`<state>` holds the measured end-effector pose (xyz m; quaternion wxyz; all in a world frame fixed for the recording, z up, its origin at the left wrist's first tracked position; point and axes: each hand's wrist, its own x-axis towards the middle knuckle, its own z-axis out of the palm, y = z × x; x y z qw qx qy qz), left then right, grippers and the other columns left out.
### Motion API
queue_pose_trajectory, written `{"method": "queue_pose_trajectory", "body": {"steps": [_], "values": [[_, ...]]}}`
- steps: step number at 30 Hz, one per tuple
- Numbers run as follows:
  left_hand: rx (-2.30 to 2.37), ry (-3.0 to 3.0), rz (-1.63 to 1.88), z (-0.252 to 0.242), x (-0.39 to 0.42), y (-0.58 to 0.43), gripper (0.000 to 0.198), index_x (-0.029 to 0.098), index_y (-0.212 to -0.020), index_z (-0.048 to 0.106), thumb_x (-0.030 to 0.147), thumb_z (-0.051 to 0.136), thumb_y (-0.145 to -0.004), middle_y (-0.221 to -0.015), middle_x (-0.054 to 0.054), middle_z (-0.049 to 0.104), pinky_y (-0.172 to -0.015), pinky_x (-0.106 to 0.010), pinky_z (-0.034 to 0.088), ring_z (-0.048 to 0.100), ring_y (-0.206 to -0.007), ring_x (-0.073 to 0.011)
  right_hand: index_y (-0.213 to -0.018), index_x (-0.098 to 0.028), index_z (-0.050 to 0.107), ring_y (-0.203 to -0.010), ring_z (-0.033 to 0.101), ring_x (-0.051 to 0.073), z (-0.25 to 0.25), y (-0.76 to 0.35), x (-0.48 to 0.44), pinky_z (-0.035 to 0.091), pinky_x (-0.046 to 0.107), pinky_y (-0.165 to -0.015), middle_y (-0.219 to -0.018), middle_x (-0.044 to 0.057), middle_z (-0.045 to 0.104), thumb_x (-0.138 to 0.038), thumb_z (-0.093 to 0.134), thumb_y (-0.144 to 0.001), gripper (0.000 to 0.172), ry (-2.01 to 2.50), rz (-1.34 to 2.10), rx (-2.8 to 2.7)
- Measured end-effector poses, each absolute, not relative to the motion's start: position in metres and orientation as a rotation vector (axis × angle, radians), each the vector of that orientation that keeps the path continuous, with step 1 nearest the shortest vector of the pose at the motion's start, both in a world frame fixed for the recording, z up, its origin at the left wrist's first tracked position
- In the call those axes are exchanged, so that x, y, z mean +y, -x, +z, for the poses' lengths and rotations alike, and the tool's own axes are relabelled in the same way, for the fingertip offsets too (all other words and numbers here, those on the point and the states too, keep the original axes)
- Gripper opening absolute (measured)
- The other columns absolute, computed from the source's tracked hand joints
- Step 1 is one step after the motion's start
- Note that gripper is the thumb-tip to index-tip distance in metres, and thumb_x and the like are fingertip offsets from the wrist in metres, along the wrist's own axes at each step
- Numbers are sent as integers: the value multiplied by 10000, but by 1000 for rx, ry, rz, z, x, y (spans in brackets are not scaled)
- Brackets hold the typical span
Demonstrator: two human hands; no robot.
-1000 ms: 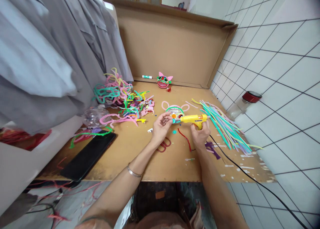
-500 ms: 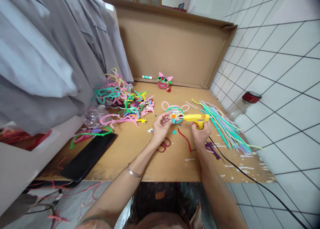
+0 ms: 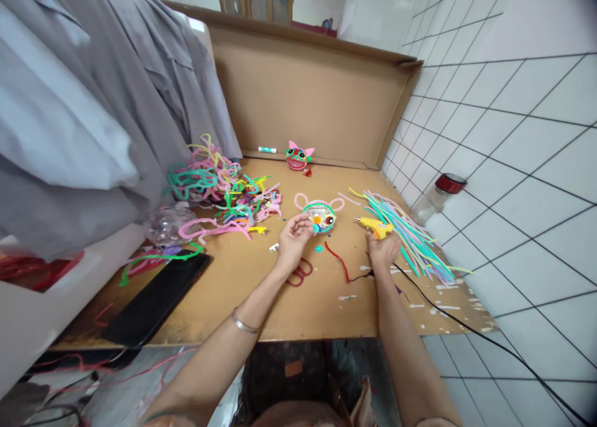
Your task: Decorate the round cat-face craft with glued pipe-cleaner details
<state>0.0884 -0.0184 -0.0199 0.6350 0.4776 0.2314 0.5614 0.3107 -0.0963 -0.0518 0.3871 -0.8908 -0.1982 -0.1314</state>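
Observation:
In my right hand (image 3: 385, 252) is a yellow glue gun (image 3: 374, 227), its nozzle pointing left and standing apart from the craft piece. My left hand (image 3: 295, 235) has its fingertips pinched together on a small turquoise disc (image 3: 316, 229) at the lower left of that piece. The craft piece is a clear round animal face (image 3: 308, 209) with pink loop ears, a green band, an orange round and one dark eye. My left fingers cover part of its left side. Another turquoise disc (image 3: 319, 248) lies on the table below.
Scissors (image 3: 298, 274) and a red fuzzy strip (image 3: 336, 260) lie in front. Straight pipe cleaners (image 3: 405, 231) spread at right beside a red-lidded jar (image 3: 441, 197). Tangled pipe cleaners (image 3: 224, 188), a phone (image 3: 158, 299) and a finished-looking face (image 3: 298, 156) also stand around. A black cord (image 3: 443, 312) trails right.
My right hand has drawn the glue gun away from the craft piece, to the right and slightly down. My left hand stays at the piece. The whole view has shifted slightly.

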Motion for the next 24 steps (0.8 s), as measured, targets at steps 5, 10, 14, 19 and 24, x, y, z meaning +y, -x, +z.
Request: {"method": "queue_pose_trajectory", "body": {"steps": [5, 10, 14, 19, 24], "values": [[510, -971, 1280, -22, -17, -91, 350, 171, -892, 613, 267, 787, -604, -771, 16, 616, -683, -251, 519, 589, -655, -88, -1232, -63, 493, -1094, 499, 394, -44, -302, -101, 367, 543, -922, -1159, 260, 558, -393, 605, -742, 601, 2281, -459, -456], [471, -817, 1226, -25, -18, -95, 398, 175, -883, 609, 261, 829, -563, -776, 22, 617, -734, -252, 520, 605, -702, -87, -1101, -162, 598, -1057, 537, 300, -35, -261, -105, 407, 482, -918, -1086, 147, 592, -380, 506, -818, 369, 1854, -411, -888], [423, -761, 1172, -27, -21, -97, 430, 181, -885, 610, 269, 857, -544, -776, 19, 634, -768, -270, 517, 616, -704, -91, -1007, -216, 671, -880, 592, 199, -35, -207, -101, 483, 360, -814, -922, 48, 620, -393, 622, -785, 288, 1491, -3, -1058], [399, -718, 1141, -26, -24, -98, 465, 185, -882, 609, 259, 879, -511, -741, 31, 632, -718, -240, 500, 604, -659, -77, -898, -187, 694, -763, 599, 155, -38, -176, -86, 510, 296, -702, -865, 35, 624, -380, 698, -722, 260, 1293, 289, -831], [399, -722, 1121, -26, -29, -99, 463, 185, -888, 600, 268, 872, -523, -716, 34, 622, -679, -217, 478, 597, -652, -78, -803, -182, 691, -742, 607, 144, -36, -174, -77, 511, 295, -717, -828, 18, 629, -328, 735, -672, 201, 1169, 339, -764]]}}
